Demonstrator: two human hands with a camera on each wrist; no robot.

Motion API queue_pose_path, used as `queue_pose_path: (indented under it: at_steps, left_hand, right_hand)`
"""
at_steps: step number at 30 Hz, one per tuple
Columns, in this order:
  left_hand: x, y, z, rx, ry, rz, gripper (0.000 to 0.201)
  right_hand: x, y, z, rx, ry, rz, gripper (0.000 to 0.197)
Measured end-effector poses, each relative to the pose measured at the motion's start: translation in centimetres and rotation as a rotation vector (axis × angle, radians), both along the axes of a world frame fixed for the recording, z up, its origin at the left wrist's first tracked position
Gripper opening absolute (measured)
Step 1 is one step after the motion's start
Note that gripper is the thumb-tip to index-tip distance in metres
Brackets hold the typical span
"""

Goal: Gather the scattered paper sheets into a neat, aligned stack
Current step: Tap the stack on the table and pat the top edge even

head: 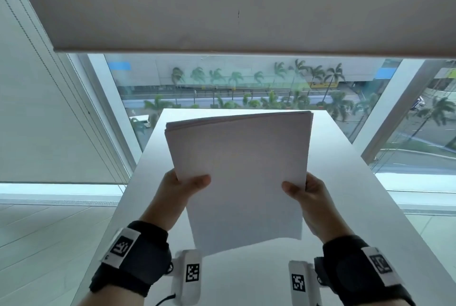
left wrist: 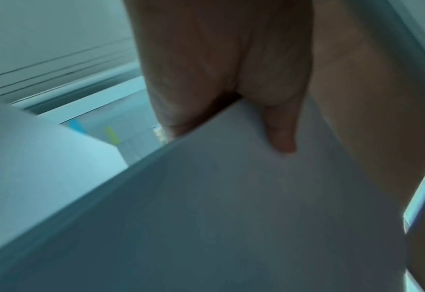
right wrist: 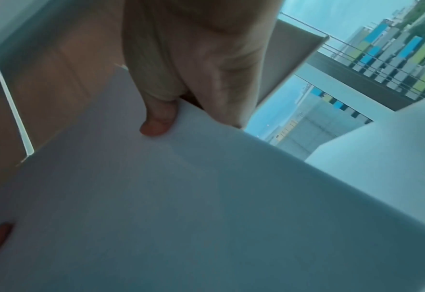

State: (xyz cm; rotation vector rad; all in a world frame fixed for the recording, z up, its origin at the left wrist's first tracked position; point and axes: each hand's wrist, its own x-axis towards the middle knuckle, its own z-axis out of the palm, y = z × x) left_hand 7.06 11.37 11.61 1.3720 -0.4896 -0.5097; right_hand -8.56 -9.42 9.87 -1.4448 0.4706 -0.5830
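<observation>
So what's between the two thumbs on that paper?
Only bare white paper. In the head view the left hand and right hand pinch opposite side edges of the paper stack, and nothing else lies between their thumbs.

A white counter (head: 345, 182) ran out ahead of me toward a tall window (head: 222, 83). A beige roller blind (head: 222, 4) was drawn partway down over the glass, its bead chain (head: 37, 41) hanging along the pale wall (head: 37, 120) to my left. Through the glass I saw a row of palm trees (head: 246, 76), a road and a long low building (head: 222, 66) below. Cool daylight came in, and the floor (head: 49, 244) beside the counter was pale.
</observation>
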Motion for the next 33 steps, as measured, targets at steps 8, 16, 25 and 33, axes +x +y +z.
queue_pose_path:
  at_steps: [8, 16, 25, 33]
  left_hand:
    - [-0.2, 0.4, -1.5, 0.017, -0.070, 0.086, 0.025]
    - [-0.6, 0.2, -1.5, 0.025, -0.084, 0.143, 0.019]
    - [-0.1, 0.1, -0.3, -0.085, -0.131, 0.136, 0.047]
    - [-0.6, -0.9, 1.0, -0.107, -0.066, 0.214, 0.041]
  right_hand:
    - [-0.2, 0.7, -2.5, 0.097, -0.015, 0.065, 0.028]
    - [0.8, 1.6, -1.8, 0.005, -0.001, -0.080, 0.028]
    - [0.4, 1.1, 0.0, -0.068, -0.075, -0.024, 0.045]
    - [1.0, 2.1, 0.3, -0.148, -0.079, -0.068, 0.036]
